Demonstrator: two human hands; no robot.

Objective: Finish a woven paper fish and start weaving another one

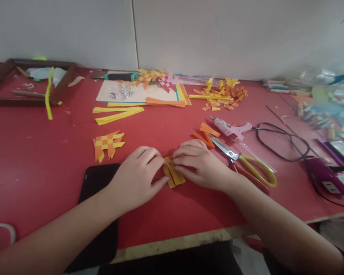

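Yellow paper strips [176, 176] lie side by side on the red table between my two hands. My left hand [140, 172] has its fingertips and thumb closed on the left edge of the strips. From the other side, the curled fingers of my right hand [199, 164] press on their upper right part. My fingers hide the strips' upper ends. Left of my left hand lies a woven orange-and-yellow paper fish [107, 143]. Beneath my left forearm is a black phone [100, 177]. Scissors [232, 154] with yellow and red handles lie partly open beside my right hand.
A pink glue gun [232, 130] with a black cord lies beyond the scissors. Orange strips [208, 133] touch the blades. Farther back are paper scraps [225, 95], loose yellow strips [119, 114] and more woven fish [151, 78]. A brown frame [31, 102] stands back left.
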